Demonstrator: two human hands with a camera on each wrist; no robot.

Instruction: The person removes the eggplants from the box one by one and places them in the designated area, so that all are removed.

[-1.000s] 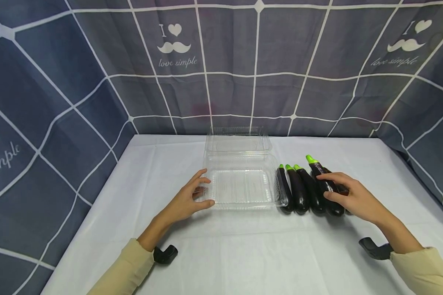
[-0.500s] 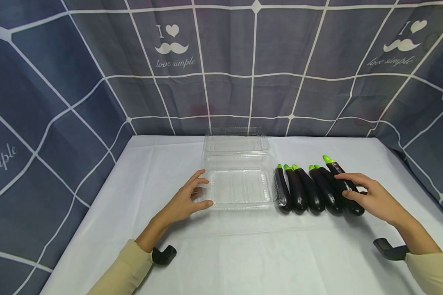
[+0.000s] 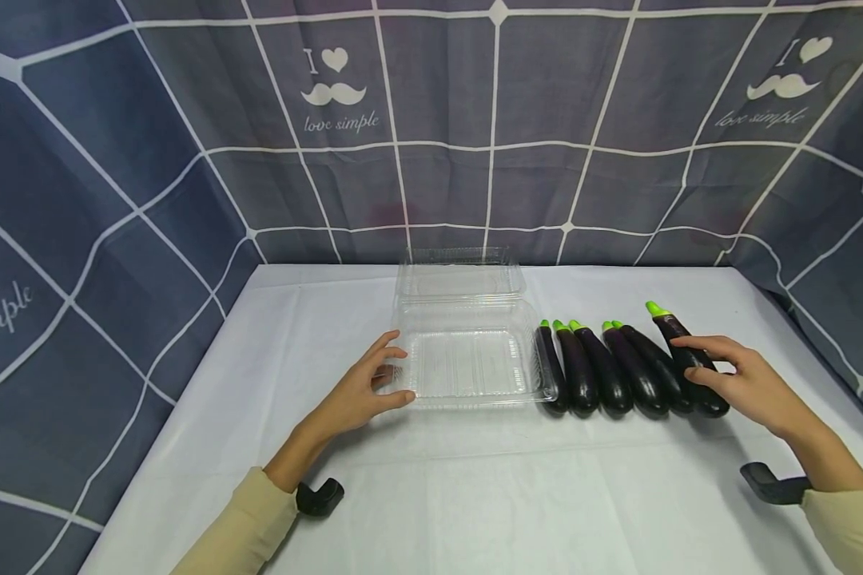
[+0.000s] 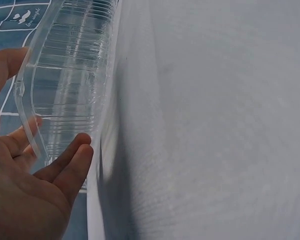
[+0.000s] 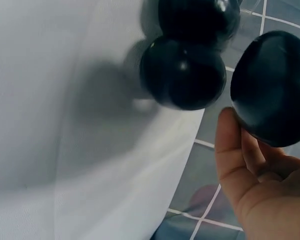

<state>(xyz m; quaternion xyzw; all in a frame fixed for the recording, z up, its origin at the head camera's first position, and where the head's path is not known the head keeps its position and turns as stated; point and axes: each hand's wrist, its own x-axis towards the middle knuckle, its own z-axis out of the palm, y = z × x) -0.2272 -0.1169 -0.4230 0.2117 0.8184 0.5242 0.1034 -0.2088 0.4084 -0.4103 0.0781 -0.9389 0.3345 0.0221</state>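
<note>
In the head view, my right hand [image 3: 755, 387] grips the rightmost eggplant [image 3: 679, 339], dark with a green cap. The right wrist view shows that eggplant's rounded end [image 5: 272, 90] raised beside the others, thumb and fingers around it. Several other eggplants [image 3: 582, 371] lie side by side on the white tabletop. A clear plastic clamshell box [image 3: 467, 363] stands left of them, its lid [image 3: 463, 279] folded back. At the box's left side is my left hand [image 3: 355, 395], fingers spread and relaxed against its edge, holding nothing between them; contact is partly hidden.
A white cloth [image 3: 489, 495] covers the table. Grey gridded fabric [image 3: 446, 184] hangs behind and on both sides. Black wrist mounts [image 3: 320, 497] sit by both cuffs. The leftmost eggplant lies right against the box's right edge.
My right hand has moved right with the gripped eggplant, away from the row, uncovering the eggplants behind it. The left hand and the box stay in place.
</note>
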